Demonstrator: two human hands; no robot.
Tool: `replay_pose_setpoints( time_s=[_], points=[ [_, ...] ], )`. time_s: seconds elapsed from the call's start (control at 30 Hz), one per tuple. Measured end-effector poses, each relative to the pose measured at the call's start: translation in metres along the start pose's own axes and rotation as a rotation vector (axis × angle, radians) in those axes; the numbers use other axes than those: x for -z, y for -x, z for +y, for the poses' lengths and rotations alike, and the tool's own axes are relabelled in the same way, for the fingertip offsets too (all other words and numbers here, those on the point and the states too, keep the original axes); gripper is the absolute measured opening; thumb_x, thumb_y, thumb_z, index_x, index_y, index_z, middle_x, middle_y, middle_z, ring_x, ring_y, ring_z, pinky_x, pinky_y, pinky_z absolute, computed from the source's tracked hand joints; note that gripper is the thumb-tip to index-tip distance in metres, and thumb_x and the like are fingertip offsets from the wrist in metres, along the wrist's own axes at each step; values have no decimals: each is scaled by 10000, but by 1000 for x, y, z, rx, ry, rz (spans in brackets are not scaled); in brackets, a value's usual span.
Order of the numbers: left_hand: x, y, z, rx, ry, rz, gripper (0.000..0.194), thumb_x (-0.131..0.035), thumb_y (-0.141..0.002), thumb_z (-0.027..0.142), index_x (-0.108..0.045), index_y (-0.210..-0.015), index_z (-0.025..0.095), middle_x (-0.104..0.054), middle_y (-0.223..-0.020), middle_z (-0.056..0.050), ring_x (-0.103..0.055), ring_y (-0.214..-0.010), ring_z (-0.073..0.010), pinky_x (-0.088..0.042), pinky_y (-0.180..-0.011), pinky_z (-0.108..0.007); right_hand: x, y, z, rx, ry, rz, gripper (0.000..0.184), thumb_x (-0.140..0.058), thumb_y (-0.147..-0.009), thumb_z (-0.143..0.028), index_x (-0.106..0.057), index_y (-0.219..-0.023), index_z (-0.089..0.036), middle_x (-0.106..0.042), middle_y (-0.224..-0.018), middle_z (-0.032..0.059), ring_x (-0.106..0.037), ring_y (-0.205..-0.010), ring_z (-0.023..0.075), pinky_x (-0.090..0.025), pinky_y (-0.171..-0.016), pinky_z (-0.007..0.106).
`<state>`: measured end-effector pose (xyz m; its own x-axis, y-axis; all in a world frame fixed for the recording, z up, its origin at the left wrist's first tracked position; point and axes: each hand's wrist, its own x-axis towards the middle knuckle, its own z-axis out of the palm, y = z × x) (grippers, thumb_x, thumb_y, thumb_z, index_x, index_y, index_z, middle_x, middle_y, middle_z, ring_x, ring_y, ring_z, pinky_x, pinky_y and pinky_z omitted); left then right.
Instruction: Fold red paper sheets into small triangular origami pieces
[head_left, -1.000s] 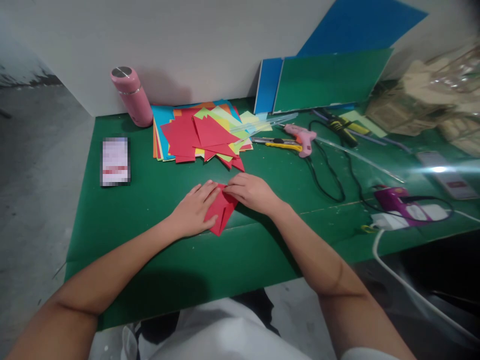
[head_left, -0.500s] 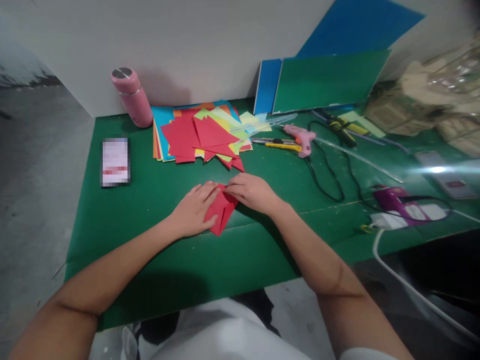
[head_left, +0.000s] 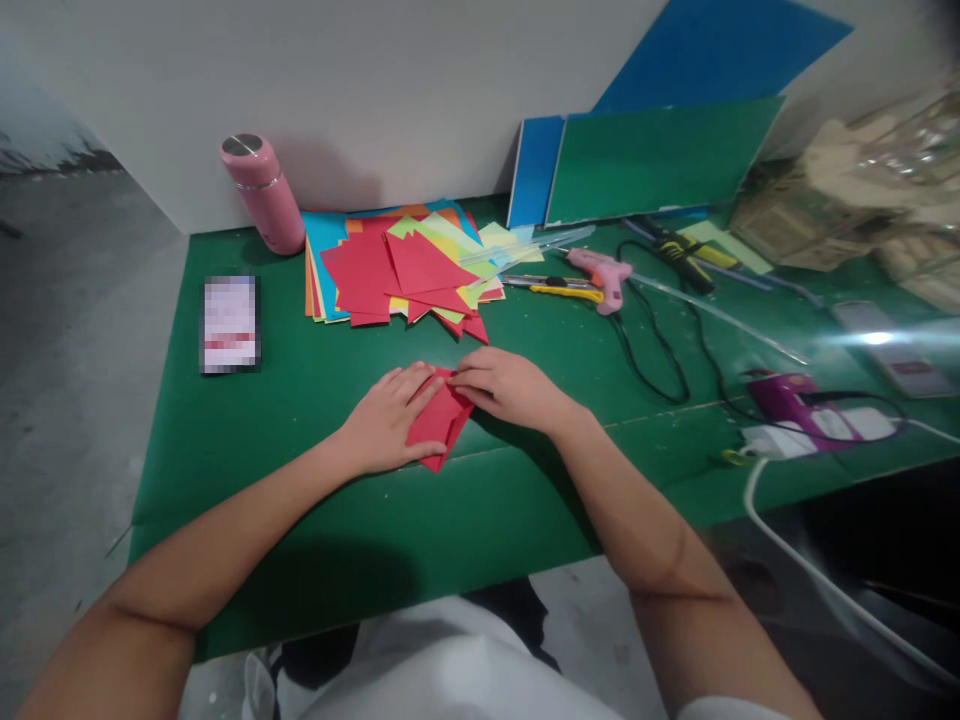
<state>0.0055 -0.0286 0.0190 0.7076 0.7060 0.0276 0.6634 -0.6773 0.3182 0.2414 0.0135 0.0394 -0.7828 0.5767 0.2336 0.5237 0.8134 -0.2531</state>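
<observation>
A folded piece of red paper lies on the green table between my hands. My left hand rests flat on its left side, fingers stretched out and the thumb reaching across its lower part. With bent fingers closed on the paper's upper right edge, my right hand pinches it; the fingertips partly cover that edge. Beyond my hands is a pile of coloured paper, with red pieces on top.
A pink bottle and a pixelated flat object are at the left. Right of the paper pile lie a yellow utility knife, a pink glue gun with its cord, and a purple box. Blue and green boards lean at the back.
My left thumb has shifted slightly right across the red paper's lower part, and the folded flap there lies flatter. The right hand stays at the same edge.
</observation>
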Motion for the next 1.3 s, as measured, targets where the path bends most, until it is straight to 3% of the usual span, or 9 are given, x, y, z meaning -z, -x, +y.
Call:
replay_pose_setpoints(
  time_s=[0.33,0.57,0.8,0.93,1.1,1.3],
  points=[
    [2,-1,-1,-2,9,-30,1022,-301,-810,845,-290,-1518,107,-299,-1572,-175,-188,-1486,-331,-129,-1213,-507,-2,-3,-11,-74,30,-28,326,-400,-987,-214,-716,-984,-131,-677,-981,131,-579,-906,229,-487,-818,366],
    [2,-2,-2,0,23,-40,1077,-301,-776,875,-314,-1508,85,-279,-1578,-184,-195,-1480,-351,-141,-1211,-507,-20,-12,-11,-161,46,-10,393,-366,-968,-163,-626,-1257,-105,-636,-984,144,-524,-870,237,-467,-808,376],
    [0,-2,-1,-11,16,-14,1069,-333,-776,865,-308,-1513,90,-309,-1567,-174,-173,-1474,-387,-143,-1209,-527,-23,-17,-10,-172,42,-88,456,-354,-950,-115,-567,-1352,-139,-590,-970,127,-450,-826,226,-425,-780,364],
    [1,-2,-2,-15,18,-18,1080,-335,-761,878,-330,-1503,93,-300,-1566,-190,-136,-1483,-392,-138,-1205,-542,-22,-20,-10,-193,51,-111,446,-376,-937,-106,-591,-1326,-136,-584,-955,124,-443,-816,223,-415,-766,357],
    [3,-3,-1,-20,41,-37,1017,-364,-788,848,-351,-1492,114,-317,-1559,-184,-215,-1470,-362,-164,-1203,-529,-19,-19,-12,-181,31,-77,431,-383,-935,-117,-616,-1297,-137,-586,-900,114,-470,-809,221,-427,-767,356],
    [1,-3,-1,-16,42,-22,998,-386,-794,834,-359,-1488,117,-338,-1544,-198,-235,-1462,-369,-176,-1194,-532,-11,-6,-4,-192,-29,11,397,-421,-876,-63,-727,-1111,-156,-636,-934,119,-547,-862,225,-463,-781,360]
  ],
)
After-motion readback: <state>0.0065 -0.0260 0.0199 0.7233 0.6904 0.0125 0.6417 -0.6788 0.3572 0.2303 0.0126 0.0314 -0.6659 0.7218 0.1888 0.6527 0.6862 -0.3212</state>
